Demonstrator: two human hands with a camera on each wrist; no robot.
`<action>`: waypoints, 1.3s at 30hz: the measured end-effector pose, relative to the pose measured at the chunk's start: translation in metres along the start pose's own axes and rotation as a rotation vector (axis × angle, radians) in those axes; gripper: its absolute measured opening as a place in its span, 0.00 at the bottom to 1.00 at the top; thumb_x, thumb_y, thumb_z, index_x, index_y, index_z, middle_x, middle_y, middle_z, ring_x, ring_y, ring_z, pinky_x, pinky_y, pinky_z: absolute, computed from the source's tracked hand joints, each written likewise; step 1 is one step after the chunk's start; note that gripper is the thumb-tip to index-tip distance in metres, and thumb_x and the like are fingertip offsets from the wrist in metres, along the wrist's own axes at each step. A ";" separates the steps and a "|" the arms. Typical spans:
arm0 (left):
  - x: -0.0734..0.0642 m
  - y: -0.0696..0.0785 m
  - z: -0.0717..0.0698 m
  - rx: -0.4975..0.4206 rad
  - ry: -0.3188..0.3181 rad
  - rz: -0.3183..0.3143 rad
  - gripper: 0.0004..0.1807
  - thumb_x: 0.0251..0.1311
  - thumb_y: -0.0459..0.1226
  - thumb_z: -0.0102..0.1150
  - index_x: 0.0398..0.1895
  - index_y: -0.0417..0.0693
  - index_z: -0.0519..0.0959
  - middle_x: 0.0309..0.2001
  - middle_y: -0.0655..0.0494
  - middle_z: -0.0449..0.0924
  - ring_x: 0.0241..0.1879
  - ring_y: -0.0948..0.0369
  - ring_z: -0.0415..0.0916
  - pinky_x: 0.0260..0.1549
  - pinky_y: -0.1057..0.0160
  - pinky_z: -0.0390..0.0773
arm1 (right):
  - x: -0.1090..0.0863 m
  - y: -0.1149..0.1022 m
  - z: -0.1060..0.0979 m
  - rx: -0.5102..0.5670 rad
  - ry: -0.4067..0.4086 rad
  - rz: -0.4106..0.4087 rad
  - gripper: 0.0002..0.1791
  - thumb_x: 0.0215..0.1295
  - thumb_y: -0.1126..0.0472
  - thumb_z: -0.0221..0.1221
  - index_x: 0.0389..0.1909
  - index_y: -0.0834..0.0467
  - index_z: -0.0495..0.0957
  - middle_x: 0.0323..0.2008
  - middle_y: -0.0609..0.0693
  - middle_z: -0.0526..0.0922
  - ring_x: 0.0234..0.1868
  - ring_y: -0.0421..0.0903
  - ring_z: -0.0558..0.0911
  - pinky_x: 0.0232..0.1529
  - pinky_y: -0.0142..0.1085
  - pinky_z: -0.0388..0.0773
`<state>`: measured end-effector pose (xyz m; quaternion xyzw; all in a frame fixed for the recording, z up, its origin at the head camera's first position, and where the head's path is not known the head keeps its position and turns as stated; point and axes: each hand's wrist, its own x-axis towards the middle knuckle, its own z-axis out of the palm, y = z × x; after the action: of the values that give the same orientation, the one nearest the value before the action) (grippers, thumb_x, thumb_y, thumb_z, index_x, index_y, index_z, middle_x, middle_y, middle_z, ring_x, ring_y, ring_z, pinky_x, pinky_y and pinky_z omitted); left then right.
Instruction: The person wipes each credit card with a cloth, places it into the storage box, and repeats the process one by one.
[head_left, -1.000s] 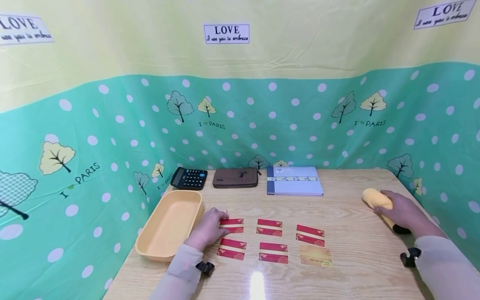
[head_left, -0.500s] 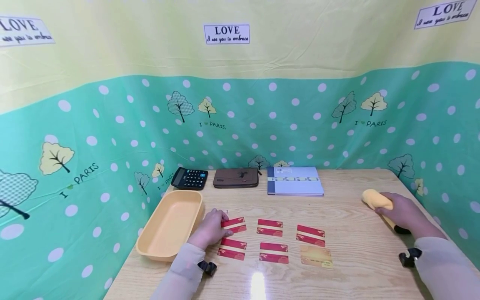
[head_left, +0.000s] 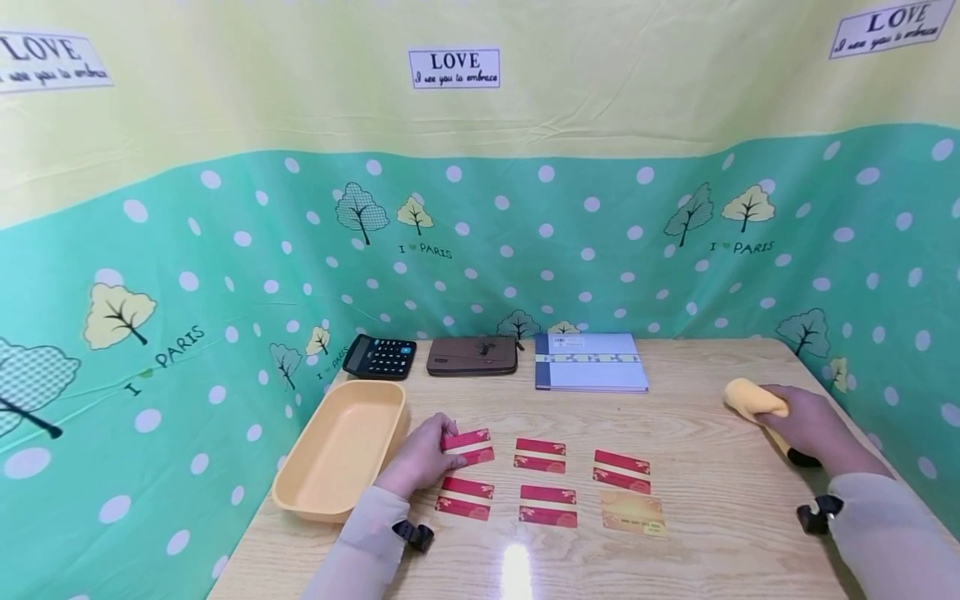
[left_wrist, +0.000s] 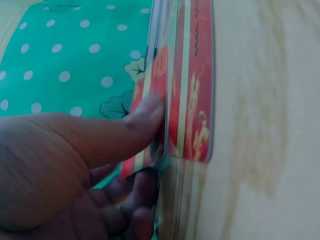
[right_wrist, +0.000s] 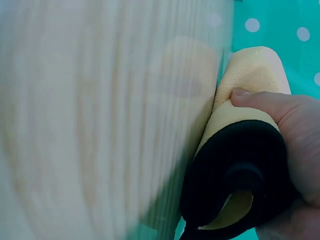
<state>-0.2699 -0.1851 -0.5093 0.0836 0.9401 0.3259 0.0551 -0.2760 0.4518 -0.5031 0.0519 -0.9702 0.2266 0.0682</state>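
Observation:
My left hand [head_left: 422,454] pinches a red card [head_left: 477,447] with a cream stripe, thumb on its near side, its right end raised at a slant. In the left wrist view the held card [left_wrist: 160,65] stands tilted beside another red card [left_wrist: 194,100] lying on the table. Below it in the head view lies a red card [head_left: 465,498]; more sit to the right, with a gold card [head_left: 632,512] at the end. At the right, my right hand [head_left: 813,427] grips a soft pale-yellow fabric thing [head_left: 750,398] with a black-edged opening [right_wrist: 240,170], its thumb pressed into the cloth.
A peach plastic basket [head_left: 339,450] stands left of my left hand. Along the back are a black calculator [head_left: 380,357], a brown wallet [head_left: 471,357] and a light-blue notebook [head_left: 590,362]. Green dotted cloth [head_left: 547,250] hangs behind and on both sides of the wooden table [head_left: 697,558].
The pinched card has come up off the table and turned, its right end swinging upward and slightly right. My right hand stays at the yellow fabric thing.

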 end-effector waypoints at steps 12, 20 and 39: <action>0.001 0.004 -0.002 -0.296 0.110 0.079 0.16 0.68 0.26 0.64 0.55 0.50 0.78 0.47 0.50 0.76 0.34 0.57 0.78 0.32 0.61 0.84 | -0.002 -0.010 0.002 0.022 0.010 0.056 0.33 0.76 0.49 0.62 0.69 0.71 0.71 0.61 0.78 0.75 0.59 0.80 0.72 0.52 0.71 0.76; 0.001 0.020 -0.015 -0.530 0.199 0.180 0.18 0.65 0.23 0.66 0.55 0.43 0.78 0.48 0.43 0.77 0.34 0.54 0.80 0.30 0.59 0.90 | 0.003 -0.033 0.001 0.002 0.099 -0.018 0.33 0.75 0.53 0.64 0.71 0.68 0.70 0.60 0.78 0.76 0.55 0.79 0.76 0.47 0.69 0.79; 0.006 0.070 -0.068 -0.682 0.289 0.282 0.20 0.67 0.24 0.65 0.59 0.43 0.75 0.49 0.39 0.80 0.43 0.49 0.81 0.40 0.56 0.91 | 0.020 -0.131 -0.014 0.151 0.254 -0.063 0.29 0.74 0.54 0.65 0.70 0.61 0.73 0.53 0.67 0.82 0.35 0.56 0.80 0.28 0.41 0.78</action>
<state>-0.2783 -0.1711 -0.4131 0.1422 0.7551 0.6323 -0.0987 -0.2765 0.3394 -0.4311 0.0585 -0.9319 0.3012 0.1932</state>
